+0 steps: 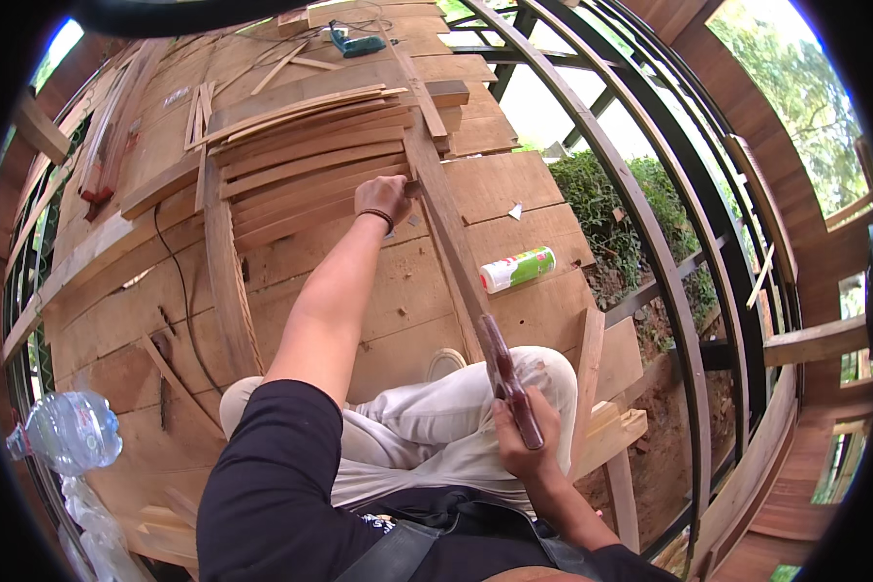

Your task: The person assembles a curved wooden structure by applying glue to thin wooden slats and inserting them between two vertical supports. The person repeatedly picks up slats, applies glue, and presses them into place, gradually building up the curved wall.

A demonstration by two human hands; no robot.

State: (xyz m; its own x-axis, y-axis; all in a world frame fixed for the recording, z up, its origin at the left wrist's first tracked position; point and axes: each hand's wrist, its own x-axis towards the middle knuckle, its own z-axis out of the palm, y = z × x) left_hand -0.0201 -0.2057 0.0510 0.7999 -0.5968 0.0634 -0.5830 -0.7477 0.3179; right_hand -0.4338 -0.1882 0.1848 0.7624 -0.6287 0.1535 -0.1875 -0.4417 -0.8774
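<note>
My right hand (533, 427) is closed round the reddish-brown handle of what looks like a handsaw (507, 373). Its long narrow blade points away from me, along the right rail (435, 179) of a wooden louvre frame. Farther out, my left hand (383, 197) makes a fist against that rail's inner side, at the near end of the slats. A small dark piece shows beside the knuckles; what the fingers grip is hidden. Several thin wooden slats (310, 179) lie across between the right rail and the left rail (225, 281).
A green and white bottle (519, 270) lies right of the frame. Far off sits a teal power tool (356, 41) with its cord. At the lower left is a large clear water bottle (73, 434). Dark metal beams (640, 223) border an open drop on the right.
</note>
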